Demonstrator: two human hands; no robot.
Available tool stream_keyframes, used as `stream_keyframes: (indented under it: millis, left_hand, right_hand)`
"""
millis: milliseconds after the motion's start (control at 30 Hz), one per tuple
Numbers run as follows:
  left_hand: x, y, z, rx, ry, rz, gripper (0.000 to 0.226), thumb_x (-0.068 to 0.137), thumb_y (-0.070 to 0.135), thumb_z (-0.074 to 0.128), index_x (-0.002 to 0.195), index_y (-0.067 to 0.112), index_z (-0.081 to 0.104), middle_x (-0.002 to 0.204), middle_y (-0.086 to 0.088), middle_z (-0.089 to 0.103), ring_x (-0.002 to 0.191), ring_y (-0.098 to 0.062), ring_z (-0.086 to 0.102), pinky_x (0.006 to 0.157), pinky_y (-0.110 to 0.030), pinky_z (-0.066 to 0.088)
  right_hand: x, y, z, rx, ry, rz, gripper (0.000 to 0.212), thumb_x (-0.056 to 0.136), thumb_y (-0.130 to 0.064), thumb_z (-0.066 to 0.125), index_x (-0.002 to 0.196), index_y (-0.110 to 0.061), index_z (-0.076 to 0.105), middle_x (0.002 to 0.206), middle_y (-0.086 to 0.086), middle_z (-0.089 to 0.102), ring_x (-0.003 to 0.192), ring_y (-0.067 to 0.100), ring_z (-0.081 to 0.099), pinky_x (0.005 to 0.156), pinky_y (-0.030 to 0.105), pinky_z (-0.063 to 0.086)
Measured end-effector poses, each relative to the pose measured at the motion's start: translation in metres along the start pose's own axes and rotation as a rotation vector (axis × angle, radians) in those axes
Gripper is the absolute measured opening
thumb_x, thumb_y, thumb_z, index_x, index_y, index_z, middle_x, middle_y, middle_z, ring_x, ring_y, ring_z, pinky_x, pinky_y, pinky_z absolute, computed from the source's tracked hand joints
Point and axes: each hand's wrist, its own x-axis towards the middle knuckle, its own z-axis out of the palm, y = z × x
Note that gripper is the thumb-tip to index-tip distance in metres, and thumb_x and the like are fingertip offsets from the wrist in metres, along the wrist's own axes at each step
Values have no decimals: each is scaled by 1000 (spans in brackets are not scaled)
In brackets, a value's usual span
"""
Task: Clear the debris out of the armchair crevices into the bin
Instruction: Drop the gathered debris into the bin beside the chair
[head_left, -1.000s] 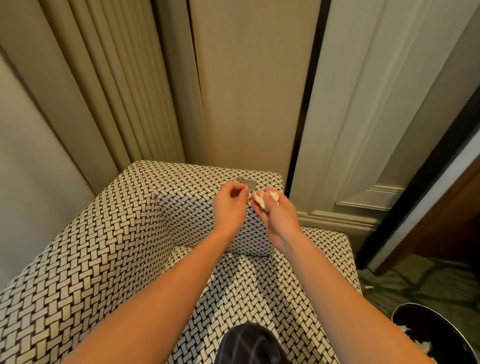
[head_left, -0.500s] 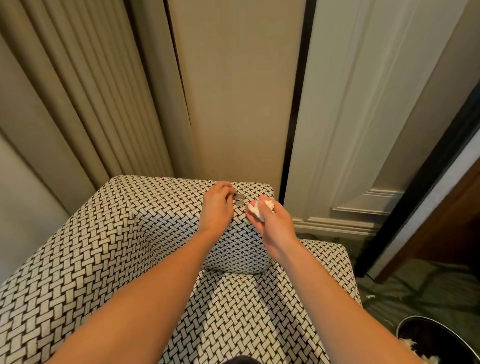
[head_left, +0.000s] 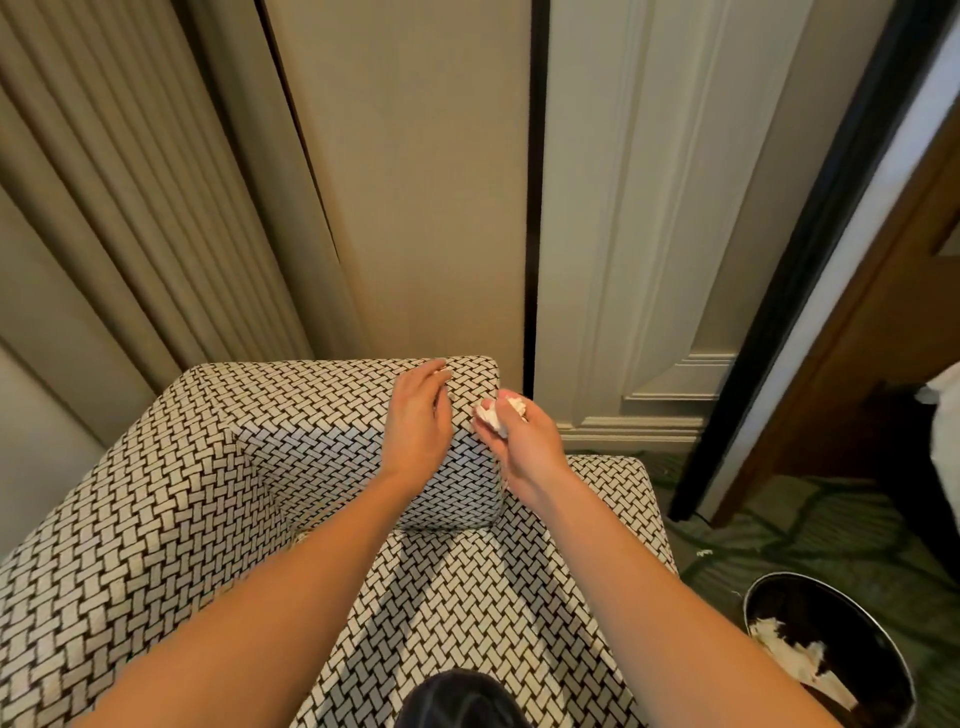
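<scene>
Above the armchair (head_left: 311, 415), white debris (head_left: 493, 415) in right hand (head_left: 524, 447).

A crumpled white paper wad (head_left: 494, 415) is pinched in the right hand (head_left: 524, 449) above the black-and-white woven armchair (head_left: 208, 493), and the round dark bin (head_left: 841, 618) beside it holds white scraps (head_left: 784, 647).

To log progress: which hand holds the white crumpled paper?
The right hand, nearer the bin; its fingers curl round the white wad. The left hand on the armchair back shows none.
</scene>
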Motion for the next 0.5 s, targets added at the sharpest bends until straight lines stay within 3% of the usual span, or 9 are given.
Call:
stream_keyframes:
  millis: [200, 333, 500]
  left_hand:
    - [-40, 71, 27, -202, -93, 52, 31, 105, 13, 48, 131, 16, 64, 134, 7, 59, 129, -4, 47, 115, -27, 36]
    - [-67, 115, 64, -385, -180, -44, 32, 104, 9, 48, 129, 18, 65, 121, 7, 68, 111, -6, 62, 98, -29, 54]
    - [-111, 176, 120, -581, -320, -215, 31, 106, 8, 44, 125, 12, 68, 113, 2, 70, 99, -2, 64, 77, -5, 49]
  right_hand:
    - [-29, -10, -49, 99, -22, -13, 31, 104, -7, 51, 135, -5, 55, 123, 16, 68, 113, 24, 68, 100, 37, 55]
    - [-47, -19, -100, 142, 52, -47, 22, 104, -7, 47, 119, -9, 64, 119, 17, 70, 111, 24, 69, 87, 31, 58]
    - [-63, -30, -193, 192, 188, -64, 23, 104, -14, 51, 122, -5, 63, 121, 19, 70, 114, 28, 67, 104, 41, 51]
